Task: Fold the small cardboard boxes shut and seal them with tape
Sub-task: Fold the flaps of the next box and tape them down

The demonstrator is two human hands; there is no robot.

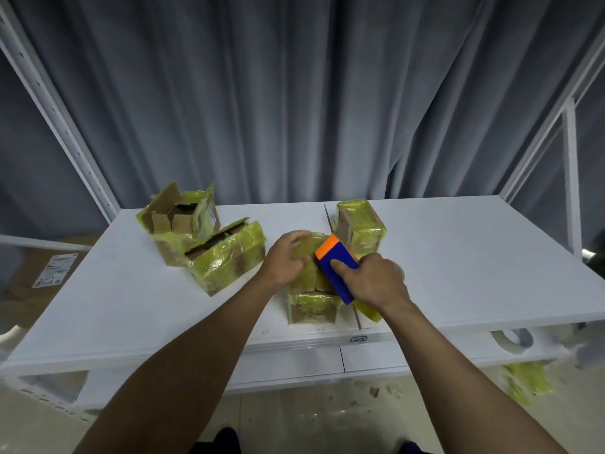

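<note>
Sitting near the front edge of the white worktop (131, 306), the small cardboard box banded in yellow-green tape (312, 311) lies under both hands. We see the left hand (286, 262) with its grip curled over the box's far top edge. The right hand (375, 281) has its grip clamped round a blue tape dispenser with an orange end (339, 253), which is laid across the box top. Just behind stands a sealed taped box (360, 224). Further left we find an open-flapped box (176, 221) touching a taped box lying askew (229, 257).

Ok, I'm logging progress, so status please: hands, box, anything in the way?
Left hand grips the middle box. Right hand grips the tape dispenser, over that box. Two open boxes left, one closed box behind, none on it.
</note>
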